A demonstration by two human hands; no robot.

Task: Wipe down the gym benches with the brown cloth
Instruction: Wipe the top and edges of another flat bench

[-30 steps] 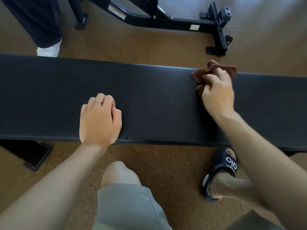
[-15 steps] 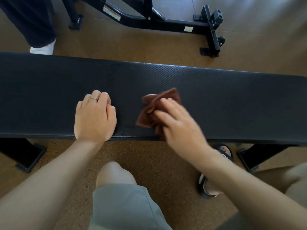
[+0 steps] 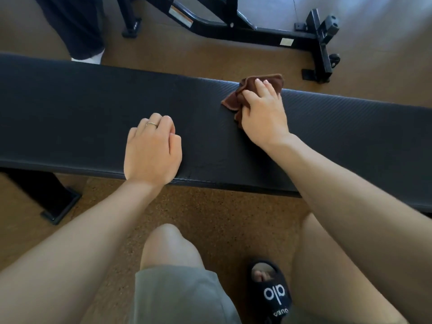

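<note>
Bench padding ran dark and textured from the left edge to the right, long and flat on black legs. Left hand rested near the front edge with its fingers curled under, holding nothing, a thin ring on one finger. Further right, the brown cloth lay bunched at the back edge of the bench, one corner hanging just past it. It looked rust-brown with a hemmed border, crumpled into loose folds. Right hand lay on top of it, fingers spread over the folds, thumb tucked into the cloth at the near side, so that grip held the cloth against the padding. Judging by the folds, the cloth was light, soft and limp; it would likely slide easily, and gathering the middle under the palm seemed the best hold.
</note>
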